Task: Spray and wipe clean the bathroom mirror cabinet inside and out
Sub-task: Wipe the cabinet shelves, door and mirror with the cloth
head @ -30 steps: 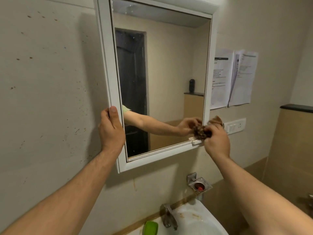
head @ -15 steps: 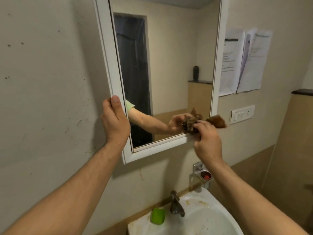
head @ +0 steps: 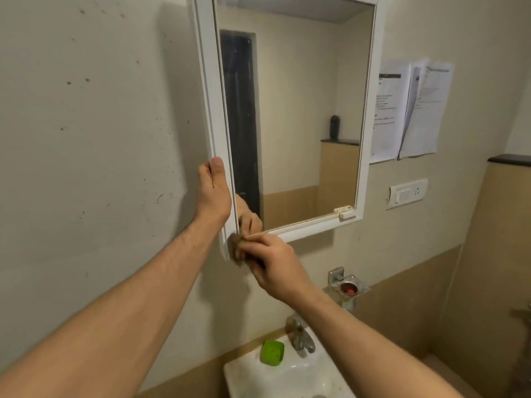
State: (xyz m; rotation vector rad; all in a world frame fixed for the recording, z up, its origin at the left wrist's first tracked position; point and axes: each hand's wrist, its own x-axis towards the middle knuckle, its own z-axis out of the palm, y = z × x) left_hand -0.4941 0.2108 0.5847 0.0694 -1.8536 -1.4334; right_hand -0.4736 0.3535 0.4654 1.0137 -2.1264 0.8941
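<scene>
A white-framed mirror cabinet [head: 211, 90] hangs on the wall, its mirror door [head: 304, 116] nearly flush with the frame. My left hand [head: 213, 193] grips the cabinet's left edge, thumb up along the frame. My right hand [head: 271, 264] is shut on a brown cloth [head: 235, 249] and presses it against the cabinet's bottom left corner. The cloth is mostly hidden by my fingers. A small white catch [head: 344, 211] sits at the door's bottom right corner.
A white sink [head: 258, 377] with a chrome tap [head: 300, 334] and a green soap piece [head: 272, 351] stands below. A metal holder [head: 349, 287], a switch plate [head: 406, 193] and taped papers [head: 411, 110] are on the wall to the right.
My right hand has carried the cloth along the bottom edge from the right corner to the left corner. My left hand has kept its hold on the left edge.
</scene>
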